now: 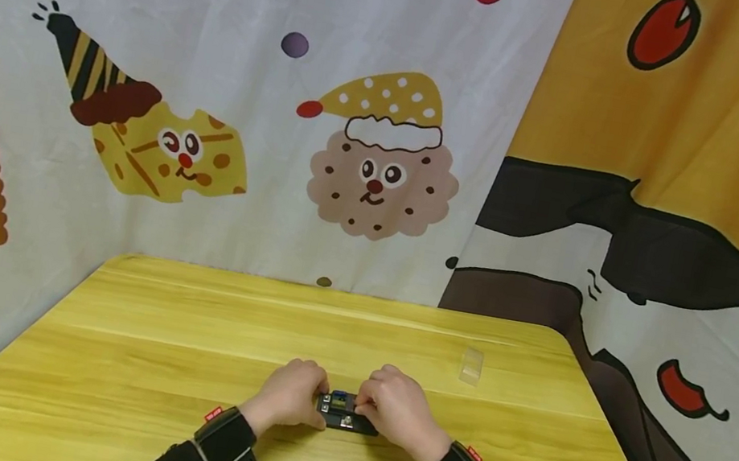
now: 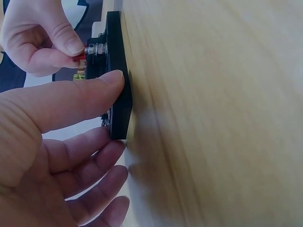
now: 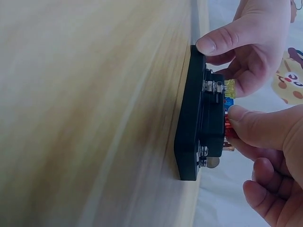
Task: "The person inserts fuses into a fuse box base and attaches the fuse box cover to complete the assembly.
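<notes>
A black fuse block (image 1: 334, 421) with metal terminal studs lies on the table in front of me. My left hand (image 1: 292, 393) holds its left end between thumb and fingers. In the right wrist view, a row of coloured blade fuses stands in the block: a yellow fuse (image 3: 230, 88), a blue fuse (image 3: 229, 102), and a brownish fuse (image 3: 228, 145) at the other end. Between the blue and brownish ones, my right hand (image 1: 400, 409) pinches a red fuse (image 3: 228, 125) with thumb and forefinger. Whether the red fuse is fully seated is hidden by the fingers.
Toward the back right of the wooden table (image 1: 192, 323) lies a clear plastic cover (image 1: 471, 367). A printed cloth (image 1: 226, 35) hangs behind the table's far edge and along its sides.
</notes>
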Demonstrator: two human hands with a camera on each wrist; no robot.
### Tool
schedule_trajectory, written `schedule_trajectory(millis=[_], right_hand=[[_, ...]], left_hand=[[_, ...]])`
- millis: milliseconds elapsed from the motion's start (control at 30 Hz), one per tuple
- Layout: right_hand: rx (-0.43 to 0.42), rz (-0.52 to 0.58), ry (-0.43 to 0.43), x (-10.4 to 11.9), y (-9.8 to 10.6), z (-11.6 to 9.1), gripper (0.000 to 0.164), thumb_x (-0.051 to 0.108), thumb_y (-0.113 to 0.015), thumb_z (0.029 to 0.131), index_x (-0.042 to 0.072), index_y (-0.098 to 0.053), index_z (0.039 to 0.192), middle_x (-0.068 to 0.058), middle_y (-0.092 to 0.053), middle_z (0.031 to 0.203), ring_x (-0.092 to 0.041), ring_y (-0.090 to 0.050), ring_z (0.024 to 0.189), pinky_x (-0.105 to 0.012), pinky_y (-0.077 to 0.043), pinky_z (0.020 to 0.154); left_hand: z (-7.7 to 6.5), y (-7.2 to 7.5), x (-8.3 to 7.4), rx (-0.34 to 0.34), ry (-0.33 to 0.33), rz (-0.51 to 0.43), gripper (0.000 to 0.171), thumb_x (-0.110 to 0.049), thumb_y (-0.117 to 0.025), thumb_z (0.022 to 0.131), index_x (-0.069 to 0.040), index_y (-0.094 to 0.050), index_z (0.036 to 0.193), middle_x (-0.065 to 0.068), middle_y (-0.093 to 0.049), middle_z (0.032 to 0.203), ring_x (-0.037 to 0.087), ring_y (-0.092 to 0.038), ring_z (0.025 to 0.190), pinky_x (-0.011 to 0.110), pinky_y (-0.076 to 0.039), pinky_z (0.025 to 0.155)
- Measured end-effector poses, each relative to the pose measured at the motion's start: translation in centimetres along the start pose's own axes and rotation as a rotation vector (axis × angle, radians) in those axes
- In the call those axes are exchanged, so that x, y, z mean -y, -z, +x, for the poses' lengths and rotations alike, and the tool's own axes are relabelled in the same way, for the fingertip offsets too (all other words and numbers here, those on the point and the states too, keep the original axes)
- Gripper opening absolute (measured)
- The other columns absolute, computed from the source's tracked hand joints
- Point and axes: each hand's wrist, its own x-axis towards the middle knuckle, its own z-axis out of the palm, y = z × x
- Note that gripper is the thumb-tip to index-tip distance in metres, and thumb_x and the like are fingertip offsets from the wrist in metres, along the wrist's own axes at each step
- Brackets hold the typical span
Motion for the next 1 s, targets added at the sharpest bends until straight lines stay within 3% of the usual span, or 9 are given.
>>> schedule_trajectory(millis=[1000], right_hand=[[-0.013,0.000,-0.001,0.12,-0.11,-0.01,0.014,0.018,-0.088,0.075,0.021,-0.074,0.078,0.011,-0.060,0.075,-0.008,-0.051,0.071,-0.020,-0.047,0.063]], left_hand=[[-0.04,0.00,0.05,0.004,-0.002,-0.015,0.041,-0.028,-0.094,0.060,-0.009,-0.070,0.089,-0.005,-0.057,0.082,0.017,-0.050,0.077,0.033,-0.044,0.068]])
